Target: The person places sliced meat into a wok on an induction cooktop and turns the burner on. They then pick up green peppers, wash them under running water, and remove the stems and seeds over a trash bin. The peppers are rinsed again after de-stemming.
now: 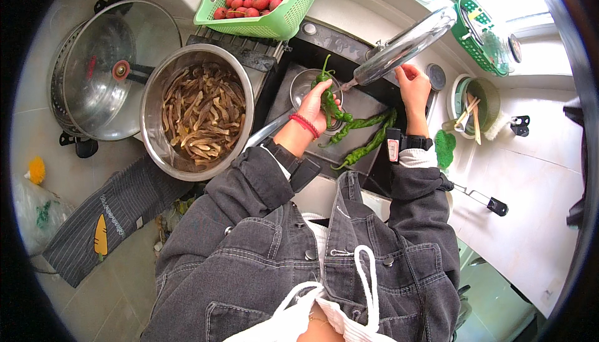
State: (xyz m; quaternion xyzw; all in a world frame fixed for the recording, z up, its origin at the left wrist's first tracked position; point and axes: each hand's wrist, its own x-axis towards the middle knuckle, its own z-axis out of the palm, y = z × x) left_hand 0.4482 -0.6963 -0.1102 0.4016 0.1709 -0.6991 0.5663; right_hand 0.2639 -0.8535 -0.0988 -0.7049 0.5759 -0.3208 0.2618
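Green chili peppers (329,101) are gripped in my left hand (315,107), over the dark sink (299,147) and next to the faucet's mouth. Water runs from the chrome faucet (405,45) beside them. Below, a metal ladle (299,90) lies in the sink, its bowl partly hidden by my left hand. More long green chilies (367,150) rest on the sink floor to the right. My right hand (413,83) is raised at the sink's right side near the faucet, thumb and fingertips close together; whether anything is between them cannot be told.
At the left stand a steel pot (146,108) of brown strips and a glass-lidded pan (84,89). A green basket (281,26) of red fruit sits behind. To the right are a utensil holder (493,105), a green scrubber (444,147) and a green perforated basket (468,47).
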